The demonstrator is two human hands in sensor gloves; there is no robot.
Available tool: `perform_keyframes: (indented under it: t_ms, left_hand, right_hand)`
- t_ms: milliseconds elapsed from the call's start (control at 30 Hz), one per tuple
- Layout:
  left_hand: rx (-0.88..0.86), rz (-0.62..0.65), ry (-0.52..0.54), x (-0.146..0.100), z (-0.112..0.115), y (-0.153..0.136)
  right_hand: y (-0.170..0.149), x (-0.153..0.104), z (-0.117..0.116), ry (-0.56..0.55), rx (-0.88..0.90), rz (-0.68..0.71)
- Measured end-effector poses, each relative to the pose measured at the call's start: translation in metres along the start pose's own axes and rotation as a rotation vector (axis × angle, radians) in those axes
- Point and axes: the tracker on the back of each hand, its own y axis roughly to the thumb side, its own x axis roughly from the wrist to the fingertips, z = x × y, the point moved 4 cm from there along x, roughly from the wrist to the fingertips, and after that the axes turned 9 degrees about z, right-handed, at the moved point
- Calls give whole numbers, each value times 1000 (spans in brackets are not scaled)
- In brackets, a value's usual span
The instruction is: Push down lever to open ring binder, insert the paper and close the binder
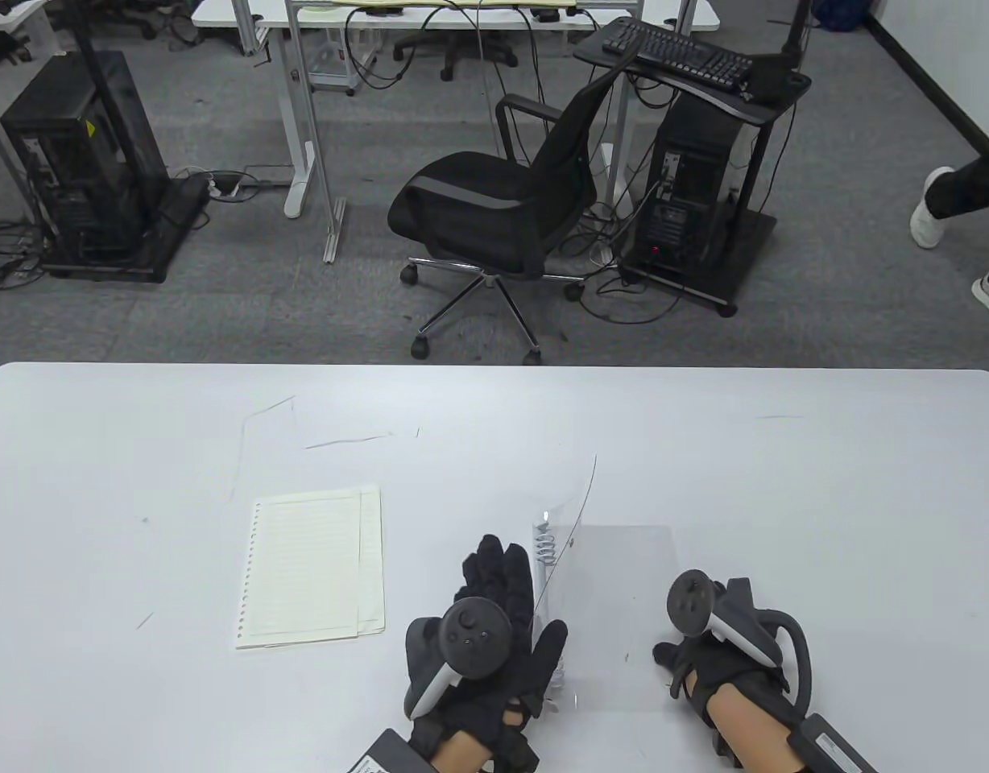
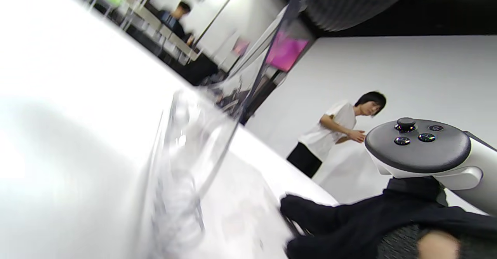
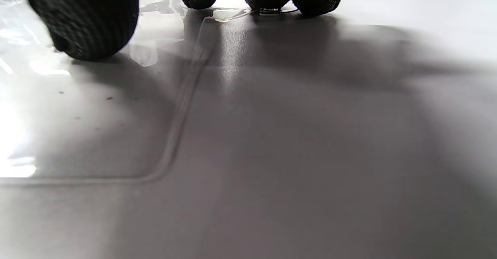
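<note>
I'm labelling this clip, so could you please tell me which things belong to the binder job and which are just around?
Job:
- clear ring binder
- its rings
- punched paper
- left hand
- right hand

Just around:
- office chair
- keyboard
- computer tower

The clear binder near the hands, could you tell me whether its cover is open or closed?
Open. The clear binder's front cover stands raised on edge beside the rings, with the left hand against it, while the back cover lies flat under the right hand.
</note>
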Motion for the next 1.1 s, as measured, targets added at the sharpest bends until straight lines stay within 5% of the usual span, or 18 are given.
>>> perform_keyframes:
  t_ms: [233,367,767,933,1100]
  left_hand:
    - [460,200,-83,-2,3,37]
    - [688,104,-237,1,12,31]
    - [582,-277,-574,7,23,-58]
    - [476,-475,-623,-3,2,-89]
    - [325,-570,-564,-14,-15,-106]
  right_hand:
    - [1,0,0,0,0,6]
    - [1,0,-1,-3,1,8]
    - [1,0,-1,1,5,13]
    - [1,0,-1,2,8,15]
    - [1,-1,-1,4,8,16]
